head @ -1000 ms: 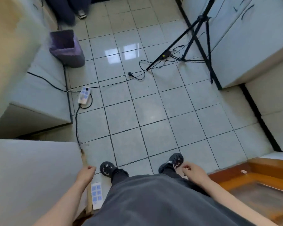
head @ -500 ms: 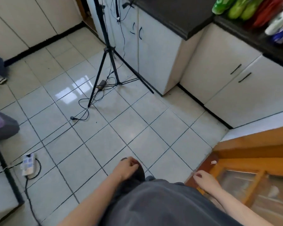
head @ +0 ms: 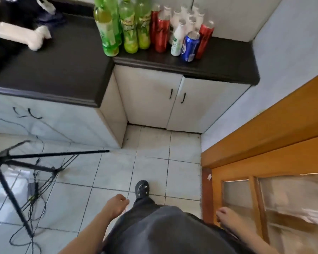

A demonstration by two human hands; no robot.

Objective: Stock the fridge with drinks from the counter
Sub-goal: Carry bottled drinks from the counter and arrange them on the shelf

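Head view: drinks (head: 154, 30) well beyond left hand (head: 117, 203) and right hand (head: 226, 215).

You can read no text: the labels on the green bottles (head: 128, 28) and blue can (head: 189, 46), far counter (head: 218, 61), are blurred.

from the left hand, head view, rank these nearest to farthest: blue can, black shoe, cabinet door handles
From the left hand:
1. black shoe, on the floor just to the hand's right.
2. cabinet door handles, ahead, below the counter.
3. blue can, up on the counter at the front of the drinks.
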